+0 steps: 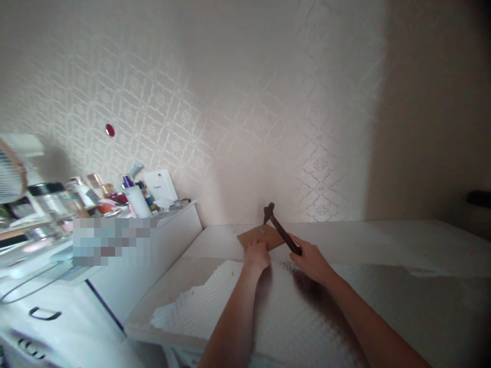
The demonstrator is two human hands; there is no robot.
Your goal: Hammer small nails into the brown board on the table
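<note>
My right hand (311, 259) is closed round the handle of a small dark hammer (276, 225), whose head is raised above a brown square board (263, 236). The board lies flat on a white table (383, 245) close to the wall. My left hand (256, 254) rests with curled fingers on the near edge of the board, holding it down. A small pale thing on the board, under the hammer head, is too tiny to name.
A torn white textured sheet (230, 301) covers the near part of the table. To the left stands a white drawer unit (126, 276) crowded with bottles and jars (134, 197). A fan (11, 174) is at the far left. Patterned wallpaper rises behind.
</note>
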